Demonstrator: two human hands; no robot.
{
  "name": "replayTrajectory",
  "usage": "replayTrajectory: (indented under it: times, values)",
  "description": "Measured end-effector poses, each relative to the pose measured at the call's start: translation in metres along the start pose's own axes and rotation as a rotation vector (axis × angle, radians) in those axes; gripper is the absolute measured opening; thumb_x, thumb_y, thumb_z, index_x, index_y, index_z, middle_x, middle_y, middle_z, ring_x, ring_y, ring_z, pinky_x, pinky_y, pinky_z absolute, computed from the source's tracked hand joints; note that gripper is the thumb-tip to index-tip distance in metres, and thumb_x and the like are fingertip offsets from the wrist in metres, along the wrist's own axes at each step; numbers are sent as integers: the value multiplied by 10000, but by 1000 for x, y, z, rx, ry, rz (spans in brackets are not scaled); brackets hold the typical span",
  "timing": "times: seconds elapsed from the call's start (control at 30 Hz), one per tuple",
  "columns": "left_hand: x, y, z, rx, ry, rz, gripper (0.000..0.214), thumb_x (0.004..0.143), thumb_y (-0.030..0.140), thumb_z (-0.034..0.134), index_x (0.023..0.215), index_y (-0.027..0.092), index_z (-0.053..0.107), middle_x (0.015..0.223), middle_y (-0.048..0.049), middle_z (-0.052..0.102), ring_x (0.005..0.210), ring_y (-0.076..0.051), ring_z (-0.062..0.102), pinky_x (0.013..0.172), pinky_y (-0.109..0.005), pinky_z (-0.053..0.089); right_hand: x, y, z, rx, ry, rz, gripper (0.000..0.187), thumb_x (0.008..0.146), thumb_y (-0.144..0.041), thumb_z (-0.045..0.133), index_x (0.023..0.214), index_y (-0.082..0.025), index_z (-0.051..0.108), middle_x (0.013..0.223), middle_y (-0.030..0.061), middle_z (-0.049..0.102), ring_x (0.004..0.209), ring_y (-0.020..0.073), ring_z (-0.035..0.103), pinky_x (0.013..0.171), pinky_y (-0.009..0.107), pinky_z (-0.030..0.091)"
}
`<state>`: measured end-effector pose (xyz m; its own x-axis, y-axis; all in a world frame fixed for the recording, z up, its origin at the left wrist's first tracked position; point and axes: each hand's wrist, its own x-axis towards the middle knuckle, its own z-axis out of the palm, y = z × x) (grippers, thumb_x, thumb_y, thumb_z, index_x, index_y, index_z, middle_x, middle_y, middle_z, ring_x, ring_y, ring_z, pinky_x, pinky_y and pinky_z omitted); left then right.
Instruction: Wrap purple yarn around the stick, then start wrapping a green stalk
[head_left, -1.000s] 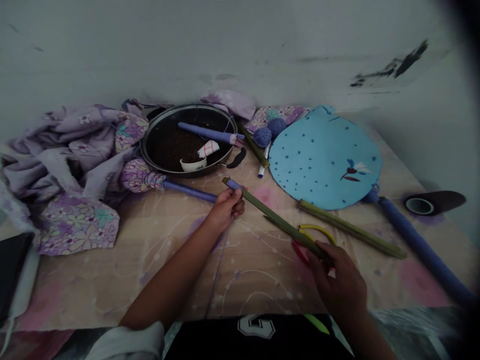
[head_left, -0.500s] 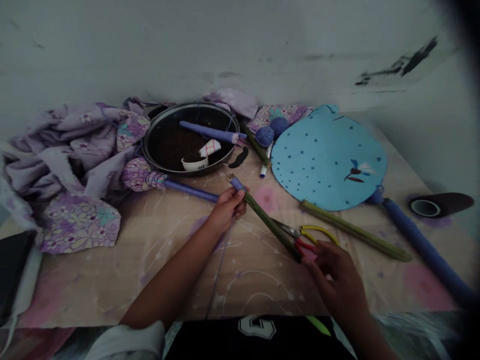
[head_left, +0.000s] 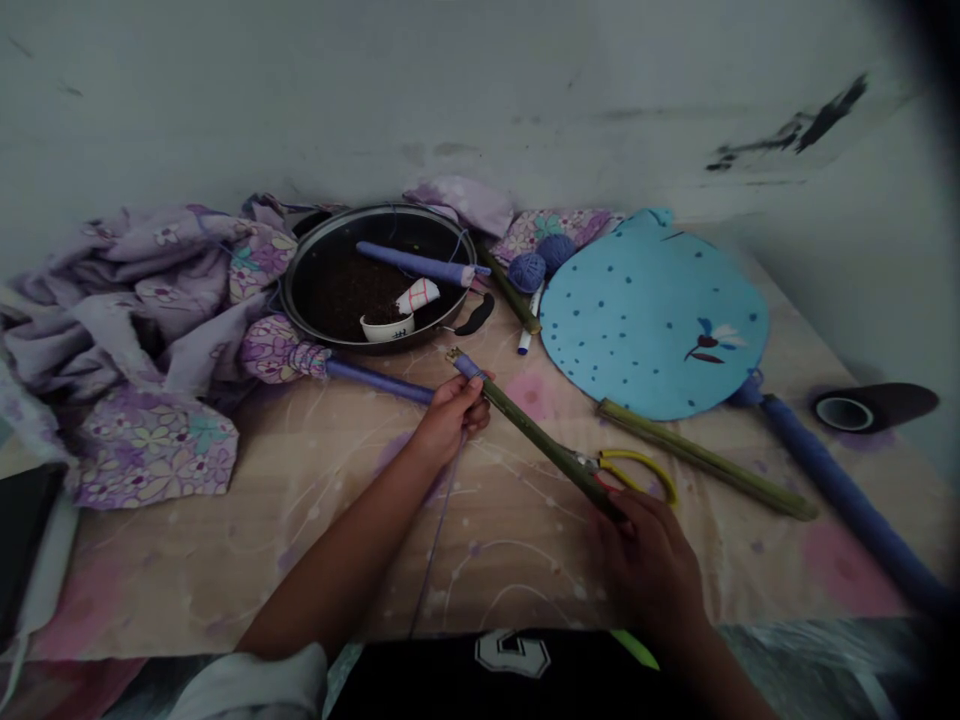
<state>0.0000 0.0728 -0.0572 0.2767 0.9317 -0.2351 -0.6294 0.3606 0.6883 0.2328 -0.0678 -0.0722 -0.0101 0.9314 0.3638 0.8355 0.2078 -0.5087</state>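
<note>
My left hand (head_left: 450, 412) is closed around the far end of a green bamboo stick (head_left: 534, 432), where purple yarn is wound around its tip. A thin purple yarn strand (head_left: 433, 545) hangs from that hand toward me. My right hand (head_left: 649, 560) is closed on the stick's near end. Pliers with yellow and red handles (head_left: 626, 470) lie on the table just past my right hand.
A dark round pan (head_left: 375, 280) holds a white cup and a purple-wrapped stick. Crumpled floral cloth (head_left: 142, 330) is at the left. A blue dotted fan (head_left: 651, 315) with a purple handle, another green stick (head_left: 705, 460), yarn balls (head_left: 540, 262) and a tape roll (head_left: 844, 411) lie at the right.
My right hand slid along the stick's near end and gripped it again, drawing slightly left and toward me. The pliers beside it became visible. My left hand has stayed in place.
</note>
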Motion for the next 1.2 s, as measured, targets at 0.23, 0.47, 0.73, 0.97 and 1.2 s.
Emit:
replayTrajectory:
  times: [0.23,0.47,0.73,0.97,1.2]
  values:
    - [0,-1,-1,-8,-9,-16,297,676,303,734,851,105,599,473,112,281,356,-3,224,372,-154,175,22,-27,-19,907,-250,924,342,850,-455,479,1029,-182,579,597,-18,508,366,57,339,315,183,284]
    - [-1,1,2,-22,0,-4,301,679,312,733,845,107,586,484,111,289,361,-2,229,373,-150,172,18,-16,-19,635,-37,456,397,715,-358,691,1067,-233,556,842,49,648,594,141,584,464,252,477]
    - [-1,2,1,1,-21,-22,306,670,324,739,817,100,592,467,116,269,355,-3,211,374,-153,168,20,-19,-23,639,-174,809,338,796,-505,537,853,-182,621,604,14,567,485,122,514,426,239,417]
    - [0,-1,-1,-3,-14,-10,315,674,329,735,844,100,599,467,116,270,356,-5,213,374,-154,172,29,-29,-25,1145,-343,1153,392,854,-558,410,802,-179,498,518,-22,490,333,61,375,292,163,241]
    - [0,-2,0,1,5,-2,310,686,339,724,850,109,596,470,116,268,353,-4,212,369,-150,167,25,-8,-27,339,-178,188,492,736,-343,685,1177,-252,487,996,73,619,606,138,600,522,280,521]
